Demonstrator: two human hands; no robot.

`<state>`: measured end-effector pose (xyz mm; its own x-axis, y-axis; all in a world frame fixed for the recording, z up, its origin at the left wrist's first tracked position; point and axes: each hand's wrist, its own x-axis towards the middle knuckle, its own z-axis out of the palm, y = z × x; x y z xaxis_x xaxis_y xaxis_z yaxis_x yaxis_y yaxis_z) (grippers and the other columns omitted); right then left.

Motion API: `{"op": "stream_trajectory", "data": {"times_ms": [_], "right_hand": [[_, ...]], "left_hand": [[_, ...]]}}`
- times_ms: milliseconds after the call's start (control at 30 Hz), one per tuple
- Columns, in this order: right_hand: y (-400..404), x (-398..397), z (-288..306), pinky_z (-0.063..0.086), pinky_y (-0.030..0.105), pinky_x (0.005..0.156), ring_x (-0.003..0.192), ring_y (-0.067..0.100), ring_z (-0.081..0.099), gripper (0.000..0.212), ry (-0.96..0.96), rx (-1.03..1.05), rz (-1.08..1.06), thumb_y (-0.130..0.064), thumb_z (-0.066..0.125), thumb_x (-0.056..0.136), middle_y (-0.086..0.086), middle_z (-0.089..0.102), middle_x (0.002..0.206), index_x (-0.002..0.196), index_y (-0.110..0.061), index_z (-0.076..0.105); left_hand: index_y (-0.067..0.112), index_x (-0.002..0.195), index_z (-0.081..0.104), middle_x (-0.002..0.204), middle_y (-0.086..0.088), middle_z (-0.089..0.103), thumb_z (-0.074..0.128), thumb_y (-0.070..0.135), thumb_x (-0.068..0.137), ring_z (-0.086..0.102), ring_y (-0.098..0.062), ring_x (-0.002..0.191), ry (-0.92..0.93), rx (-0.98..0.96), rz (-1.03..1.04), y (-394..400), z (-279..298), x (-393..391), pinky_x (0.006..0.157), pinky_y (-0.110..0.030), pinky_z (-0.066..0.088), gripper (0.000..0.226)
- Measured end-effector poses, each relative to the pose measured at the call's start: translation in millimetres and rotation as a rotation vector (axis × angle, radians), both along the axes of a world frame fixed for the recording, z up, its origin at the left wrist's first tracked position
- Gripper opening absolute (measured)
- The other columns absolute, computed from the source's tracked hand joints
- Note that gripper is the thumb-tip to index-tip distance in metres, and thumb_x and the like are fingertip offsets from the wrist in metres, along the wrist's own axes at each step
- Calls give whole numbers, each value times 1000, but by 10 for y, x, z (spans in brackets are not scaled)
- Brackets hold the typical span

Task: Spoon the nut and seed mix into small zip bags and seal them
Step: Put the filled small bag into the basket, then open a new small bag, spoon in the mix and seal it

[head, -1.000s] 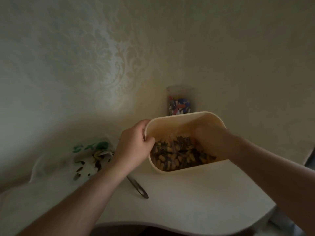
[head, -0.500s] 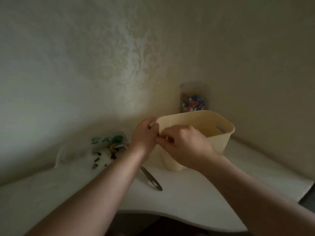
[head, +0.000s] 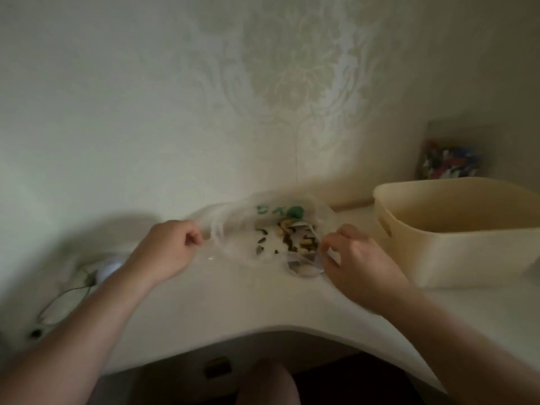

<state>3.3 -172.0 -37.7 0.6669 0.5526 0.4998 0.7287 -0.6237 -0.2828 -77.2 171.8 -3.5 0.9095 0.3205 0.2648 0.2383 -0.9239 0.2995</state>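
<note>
A clear plastic bag (head: 239, 226) with green print lies on the white table (head: 233, 299) against the wall, with nuts and seeds (head: 295, 238) inside. My left hand (head: 169, 249) grips the bag's left edge in a curled fist. My right hand (head: 356, 258) pinches clear plastic at the bag's right side, near a small zip bag (head: 304, 266); the blur hides exactly which piece it holds. The cream tub (head: 455, 232) stands to the right, its contents hidden behind its wall. No spoon is in view.
A clear jar of coloured bits (head: 447, 162) stands behind the tub in the corner. At the left, a cable (head: 67, 293) and a small pale object (head: 109, 267) lie on the table. The table's front edge curves inward above my knee (head: 267, 381).
Both hands left the tub's rim and moved left to the plastic bag, each taking hold of one side. The view swung left, so the tub now sits at the right.
</note>
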Motion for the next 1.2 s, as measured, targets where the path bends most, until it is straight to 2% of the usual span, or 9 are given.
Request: {"op": "stream_trajectory", "data": {"times_ms": [100, 200, 433, 500, 600, 700, 833, 967, 1200], "right_hand": [[89, 113, -129, 59, 34, 79, 87, 16, 60, 21, 94, -32, -75, -32, 60, 102, -2, 56, 111, 121, -27, 67], [99, 153, -180, 57, 36, 86, 93, 18, 60, 27, 210, -151, -145, -33, 53, 104, 1, 55, 117, 131, -31, 54], [56, 216, -150, 55, 38, 84, 99, 27, 61, 37, 229, -206, -177, -18, 50, 105, 7, 60, 119, 141, -27, 48], [48, 232, -133, 56, 38, 83, 98, 27, 62, 39, 206, -171, -172, -14, 51, 104, 9, 60, 122, 142, -22, 51], [57, 281, -86, 50, 33, 80, 99, 24, 59, 44, 242, -81, -187, -9, 52, 101, 8, 61, 117, 143, -20, 55], [77, 307, -1, 53, 34, 79, 95, 24, 60, 43, 303, -50, -217, -9, 53, 99, 8, 61, 110, 141, -21, 56], [149, 301, 82, 56, 37, 86, 99, 24, 60, 41, 231, -201, -281, -14, 49, 103, 7, 60, 117, 142, -25, 53], [285, 319, 245, 53, 32, 92, 107, 22, 59, 38, 249, -229, -252, -11, 55, 101, 5, 64, 125, 136, -26, 63], [114, 258, 349, 51, 32, 103, 119, 24, 61, 48, 192, -292, -326, -3, 53, 99, 8, 58, 137, 141, -25, 61]], "left_hand": [[28, 109, 73, 127, -3, 71, 63, 6, 90, 65, -24, 121, 233, 70, 15, 164, -254, -87, 98, -28, 46, 31], [23, 132, 69, 136, -2, 68, 61, 10, 95, 63, -23, 126, 200, 20, -11, 211, -470, -70, 104, -28, 46, 39], [30, 90, 76, 92, 6, 76, 59, 30, 89, 65, -30, 96, -112, 362, 19, 219, -547, -61, 81, -40, 46, 18], [24, 86, 70, 86, 1, 73, 56, 26, 87, 65, -33, 86, -369, 267, 21, 199, -428, -87, 75, -40, 49, 14], [24, 86, 61, 76, 3, 71, 49, 11, 93, 62, -23, 73, -543, -266, 63, 54, -169, -70, 67, -28, 47, 18], [34, 93, 60, 79, 0, 70, 44, 33, 93, 64, -24, 79, -434, -580, 106, -150, -62, 82, 70, -32, 48, 16], [29, 135, 54, 128, -9, 67, 42, 78, 90, 63, -32, 120, -14, -349, 192, -304, -50, 393, 99, -39, 49, 68], [14, 83, 69, 83, -4, 72, 69, 55, 82, 73, -26, 84, 226, -228, 100, -397, -177, 640, 63, -28, 44, 41], [15, 75, 50, 69, 1, 57, 59, 29, 91, 53, -27, 70, -276, -367, 34, -640, 390, 733, 58, -32, 38, 23]]}}
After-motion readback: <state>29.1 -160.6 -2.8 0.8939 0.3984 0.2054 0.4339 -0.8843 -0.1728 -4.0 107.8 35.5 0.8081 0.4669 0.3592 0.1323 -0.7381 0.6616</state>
